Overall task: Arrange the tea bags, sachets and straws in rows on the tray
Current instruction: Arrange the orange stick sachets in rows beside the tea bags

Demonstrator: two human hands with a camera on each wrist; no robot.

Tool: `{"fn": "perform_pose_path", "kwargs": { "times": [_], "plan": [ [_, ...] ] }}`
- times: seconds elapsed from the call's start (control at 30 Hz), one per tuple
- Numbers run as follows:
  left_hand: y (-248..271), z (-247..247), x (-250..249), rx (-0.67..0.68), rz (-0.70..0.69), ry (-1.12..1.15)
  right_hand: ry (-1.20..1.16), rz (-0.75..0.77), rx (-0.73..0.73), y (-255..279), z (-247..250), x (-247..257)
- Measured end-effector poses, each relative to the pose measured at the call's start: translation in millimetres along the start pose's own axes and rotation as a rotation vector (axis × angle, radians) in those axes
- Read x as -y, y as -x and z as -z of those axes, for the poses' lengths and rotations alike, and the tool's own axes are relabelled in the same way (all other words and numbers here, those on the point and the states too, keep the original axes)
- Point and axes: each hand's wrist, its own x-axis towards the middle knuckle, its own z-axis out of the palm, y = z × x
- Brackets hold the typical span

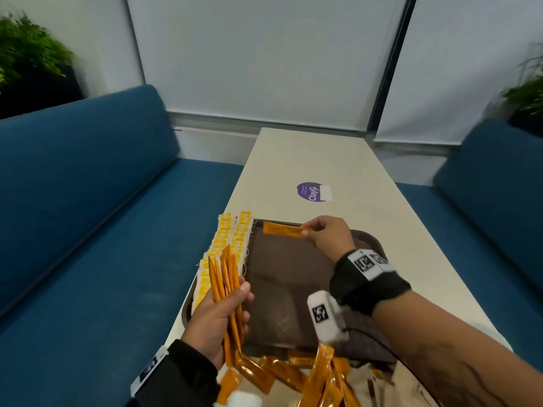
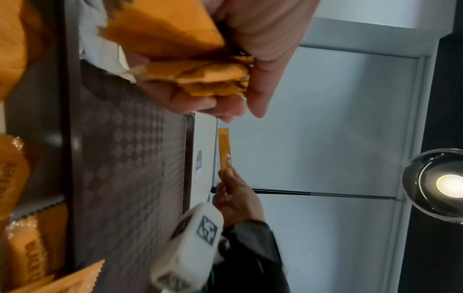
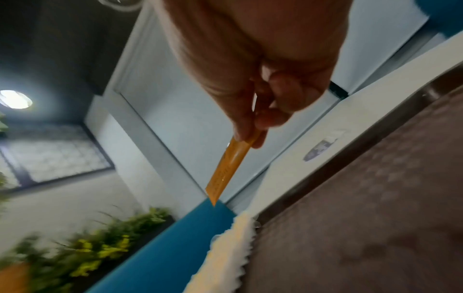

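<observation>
A single orange sachet (image 1: 282,229), long, flat and printed with small dark text, is pinched at its right end by the right hand (image 1: 329,236) and held lengthwise over the far edge of the tray (image 1: 293,304), at about 12 o'clock. A fanned bundle of orange sachets (image 1: 227,289), slim and glossy, is gripped in the curled fingers of the left hand (image 1: 217,315) over the tray's 9 o'clock side. Two rows of tea bags (image 1: 226,245), white with yellow labels and overlapped like shingles, are laid along the tray's left edge from 8 to 11 o'clock. A loose heap of orange packets (image 1: 293,374) is seen at 6 o'clock, partly past the tray's near rim. The tray is brown with a diamond pattern and is set on a white table (image 1: 338,160).
</observation>
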Motion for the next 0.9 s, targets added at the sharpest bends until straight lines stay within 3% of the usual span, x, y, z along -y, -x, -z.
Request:
{"fn": "perform_pose_path", "kwargs": {
  "times": [0.23,0.37,0.57,0.9],
  "plan": [
    [-15,12,8,0.039,0.069,0.015,0.184,-0.129,0.081,-93,-40,-25],
    [-22,20,12,0.065,0.081,-0.014,0.136,-0.223,0.135,-115,-62,-29],
    [-25,24,13,0.080,0.096,-0.035,0.051,-0.381,0.089,-128,-73,-32],
    [-25,31,20,0.075,0.100,-0.081,0.123,-0.296,0.197,-132,-71,-42]
  ]
}}
